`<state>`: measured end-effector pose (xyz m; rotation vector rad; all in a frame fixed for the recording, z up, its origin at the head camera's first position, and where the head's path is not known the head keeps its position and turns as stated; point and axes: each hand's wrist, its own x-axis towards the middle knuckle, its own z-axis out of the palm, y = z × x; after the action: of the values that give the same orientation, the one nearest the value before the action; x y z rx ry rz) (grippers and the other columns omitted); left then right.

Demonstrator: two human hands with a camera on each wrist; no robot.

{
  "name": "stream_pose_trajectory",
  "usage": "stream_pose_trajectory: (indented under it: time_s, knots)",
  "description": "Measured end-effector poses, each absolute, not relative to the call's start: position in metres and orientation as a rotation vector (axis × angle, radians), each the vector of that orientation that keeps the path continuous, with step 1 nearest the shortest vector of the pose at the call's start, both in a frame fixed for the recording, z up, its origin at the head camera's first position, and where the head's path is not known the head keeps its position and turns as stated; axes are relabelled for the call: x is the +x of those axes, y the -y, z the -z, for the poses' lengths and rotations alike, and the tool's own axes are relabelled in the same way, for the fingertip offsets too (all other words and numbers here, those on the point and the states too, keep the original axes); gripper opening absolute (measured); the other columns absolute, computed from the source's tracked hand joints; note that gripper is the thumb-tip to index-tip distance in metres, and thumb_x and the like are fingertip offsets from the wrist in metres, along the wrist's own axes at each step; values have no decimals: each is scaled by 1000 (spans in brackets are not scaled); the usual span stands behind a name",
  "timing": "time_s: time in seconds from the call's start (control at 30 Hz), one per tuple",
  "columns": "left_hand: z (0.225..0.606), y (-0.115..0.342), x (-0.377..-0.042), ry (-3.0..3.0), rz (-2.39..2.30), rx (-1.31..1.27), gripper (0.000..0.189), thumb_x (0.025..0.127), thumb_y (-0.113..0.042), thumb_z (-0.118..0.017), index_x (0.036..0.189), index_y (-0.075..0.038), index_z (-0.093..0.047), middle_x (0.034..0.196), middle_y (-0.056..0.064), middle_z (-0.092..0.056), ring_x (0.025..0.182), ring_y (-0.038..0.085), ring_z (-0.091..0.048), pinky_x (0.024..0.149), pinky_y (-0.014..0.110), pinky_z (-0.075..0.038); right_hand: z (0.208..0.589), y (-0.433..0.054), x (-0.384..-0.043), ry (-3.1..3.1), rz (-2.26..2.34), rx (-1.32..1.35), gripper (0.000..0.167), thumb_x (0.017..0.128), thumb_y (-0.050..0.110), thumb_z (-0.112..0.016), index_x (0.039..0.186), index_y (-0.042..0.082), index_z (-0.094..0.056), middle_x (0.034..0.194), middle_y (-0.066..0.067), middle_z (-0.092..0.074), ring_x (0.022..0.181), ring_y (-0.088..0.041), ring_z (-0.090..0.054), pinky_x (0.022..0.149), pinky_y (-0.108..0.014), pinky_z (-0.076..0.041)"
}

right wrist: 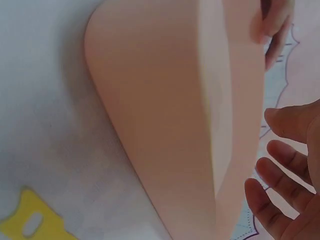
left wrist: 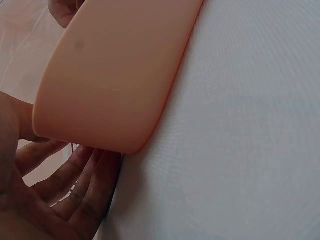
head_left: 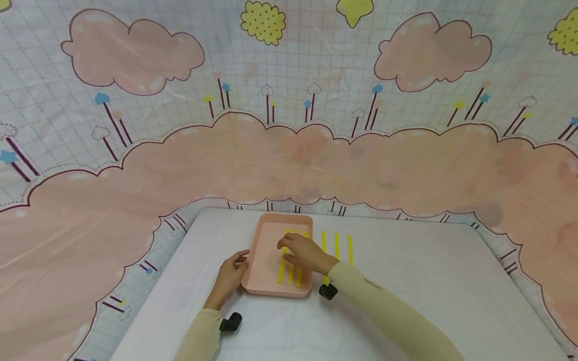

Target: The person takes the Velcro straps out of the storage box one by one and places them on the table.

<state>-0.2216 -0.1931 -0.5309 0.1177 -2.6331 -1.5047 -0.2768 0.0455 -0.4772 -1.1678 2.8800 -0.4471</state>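
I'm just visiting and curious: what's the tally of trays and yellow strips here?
Tray: 1
Yellow strips in the tray: 3
Yellow strips on the table: 3
Total in view: 7

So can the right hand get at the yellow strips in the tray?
Likely yes: the right hand holds nothing and appears to hover above the tray, with nothing visible between it and the yellow strips.
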Motion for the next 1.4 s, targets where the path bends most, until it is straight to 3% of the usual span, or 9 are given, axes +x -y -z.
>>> stream_pose_trajectory:
  time_s: [0.6, 1.03, 1.4]
  knots:
    - [532, 191, -224, 2638, 1488, 146, 37, 95, -8, -57, 132, -6, -61, 115, 18, -66, 105, 31, -66, 82, 35, -52, 493, -38, -293, -2859, -29, -1377, 24, 96, 22, -62, 120, 28, -62, 125, 2, -58, 109, -17, -55, 90, -35, -50]
    - [533, 191, -221, 2641, 1498, 166, 38, 95, -9, -57, 133, -7, -60, 115, 18, -66, 105, 30, -66, 82, 34, -52, 503, -32, -292, -2865, -284, -1399, 26, 99, 21, -57, 124, 30, -57, 124, 2, -56, 108, -17, -53, 89, -35, -49]
    - [532, 192, -221, 2645, 1504, 152, 38, 95, -9, -57, 133, -8, -61, 115, 17, -66, 105, 29, -65, 83, 36, -52, 505, -31, -290, -2866, -301, -1512, 23, 98, 21, -60, 120, 29, -59, 120, 2, -57, 108, -17, -54, 88, -33, -49]
